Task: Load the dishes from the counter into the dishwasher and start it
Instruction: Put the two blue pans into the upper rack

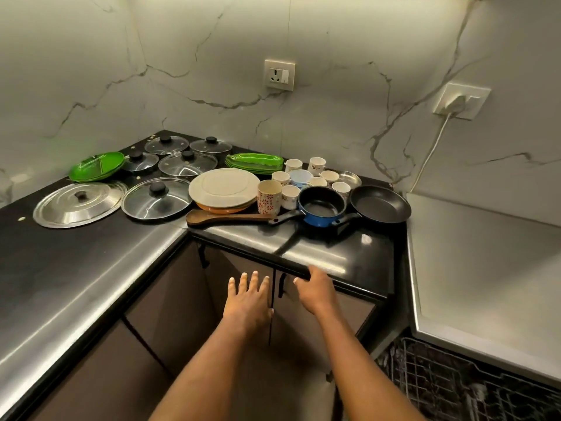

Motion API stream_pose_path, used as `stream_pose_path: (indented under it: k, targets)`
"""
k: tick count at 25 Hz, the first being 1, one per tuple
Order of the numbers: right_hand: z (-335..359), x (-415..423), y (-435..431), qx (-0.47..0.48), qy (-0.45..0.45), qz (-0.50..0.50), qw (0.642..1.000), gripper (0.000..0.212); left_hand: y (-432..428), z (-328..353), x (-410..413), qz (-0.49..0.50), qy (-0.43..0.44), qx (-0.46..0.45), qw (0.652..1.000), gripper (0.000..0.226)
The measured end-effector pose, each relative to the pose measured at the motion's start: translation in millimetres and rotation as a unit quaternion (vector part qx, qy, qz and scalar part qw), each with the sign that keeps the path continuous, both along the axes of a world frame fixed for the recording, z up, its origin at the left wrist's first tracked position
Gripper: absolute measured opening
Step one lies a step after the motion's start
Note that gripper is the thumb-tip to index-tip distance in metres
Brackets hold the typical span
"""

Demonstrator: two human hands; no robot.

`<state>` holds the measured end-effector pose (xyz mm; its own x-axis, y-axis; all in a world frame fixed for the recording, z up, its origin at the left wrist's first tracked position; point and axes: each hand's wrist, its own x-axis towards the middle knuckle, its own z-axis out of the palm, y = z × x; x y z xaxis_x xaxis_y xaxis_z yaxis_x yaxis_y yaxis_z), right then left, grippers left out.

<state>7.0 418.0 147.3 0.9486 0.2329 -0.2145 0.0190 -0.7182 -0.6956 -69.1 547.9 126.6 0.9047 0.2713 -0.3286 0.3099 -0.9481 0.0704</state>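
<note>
Black non-stick frying pan point(379, 205) and blue saucepan point(321, 208) sit at 1 o'clock on the dark glossy worktop point(91, 268). Glazed cups point(303, 180) cluster behind them, stacked cream plates point(224, 185) are at 12, and domed glass lids point(158, 197) at 11. The wire dishwasher rack point(455, 381) is at 4. Left hand point(249, 302) is empty with fingers spread. Right hand point(315, 287) is at the worktop edge with fingers bent; can't tell if it grips. Probably best to lift the pans by their handles first, since they're nearest the rack.
</note>
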Motion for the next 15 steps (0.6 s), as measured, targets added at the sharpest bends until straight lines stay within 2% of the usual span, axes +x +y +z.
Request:
stream_pose_path:
  k: [4, 9, 11, 15]
  targets:
    - [13, 44, 31, 0.111, 0.047, -0.063, 0.991, 0.050, 40, -4, 53, -0.029, -0.006, 0.011, 1.000, 0.074]
    - [10, 99, 75, 0.189, 0.088, -0.158, 0.965, 0.030, 89, -12, 123, -0.103, 0.006, 0.020, 0.994, 0.078]
    - [3, 120, 94, 0.240, 0.135, -0.209, 0.938, 0.030, 104, -13, 146, -0.147, 0.031, 0.030, 0.988, 0.082]
    - [-3, 150, 126, 0.382, 0.234, -0.284, 0.848, 0.024, 120, -15, 179, -0.207, 0.075, 0.026, 0.975, 0.090]
